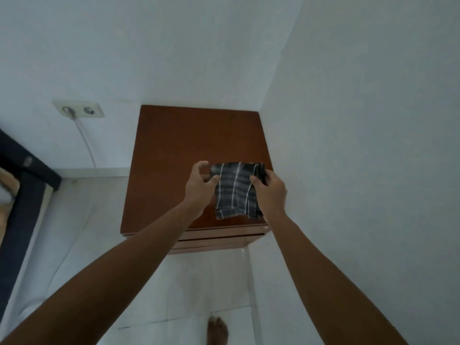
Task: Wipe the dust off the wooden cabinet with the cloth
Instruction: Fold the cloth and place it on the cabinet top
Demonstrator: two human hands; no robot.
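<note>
Cloth [235, 189], dark grey with pale stripes, hangs between the two hands above the front right part of the wooden cabinet [174, 150]; right hand [270, 189] pinches its upper right edge, thumb in front, fingers [266, 176] curled behind the fabric; left hand [200, 185] sits just beside the cloth's left edge, fingers [202, 165] bent and spread, thumb tip touching or nearly touching the fabric, cannot tell if it has any grip; lower end of the cloth droops below the fingers, toward the cabinet's front edge, folded and bunched; whether it touches the top is unclear.

Right fingertips hidden behind the cloth; frame soft and blurred, cloth weave hard to read; cabinet front seen only as a thin strip under the top; both arms cut off at the bottom edge.

Both forearms reach forward and slightly inward, wrists roughly level; bare foot [217, 331] on the tiled floor [186, 282] below; wall socket [79, 109] with a plugged cable [86, 143] well left of the left fingers.
</note>
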